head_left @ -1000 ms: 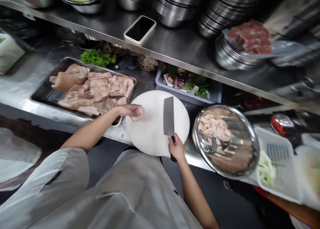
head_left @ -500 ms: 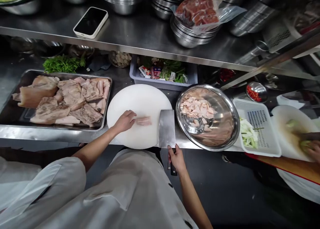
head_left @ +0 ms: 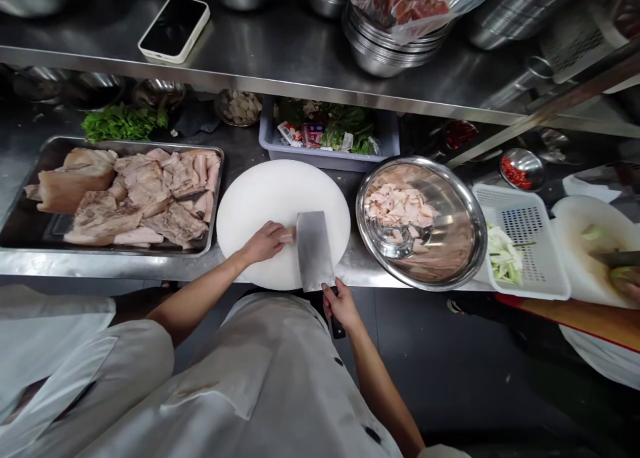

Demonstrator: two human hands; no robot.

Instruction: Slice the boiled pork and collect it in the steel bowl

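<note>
My left hand (head_left: 265, 243) is over the round white cutting board (head_left: 260, 191), fingers bent together and pressed on the left end of a small piece of pork (head_left: 288, 236). Just right of that pork, the broad blade of a cleaver (head_left: 315, 248) covers part of the board and may hide some of the meat. My right hand (head_left: 342, 305) is closed round the cleaver's black handle near the board's front edge. Sliced meat (head_left: 400, 205) lies in a large steel bowl (head_left: 475, 245) to the right.
On the left, a metal tray (head_left: 216, 225) holds large pieces of cooked pork. Behind the board stand a lilac bin (head_left: 320, 157) and a steel shelf edge (head_left: 240, 85). A white basket (head_left: 545, 245) with cut vegetables is at right, beside a co-worker's board (head_left: 575, 218) and knife.
The cleaver in my right hand has moved left, from the board's right edge to beside the pork. My left hand has shifted slightly right onto the meat. The view has tilted slightly downward.
</note>
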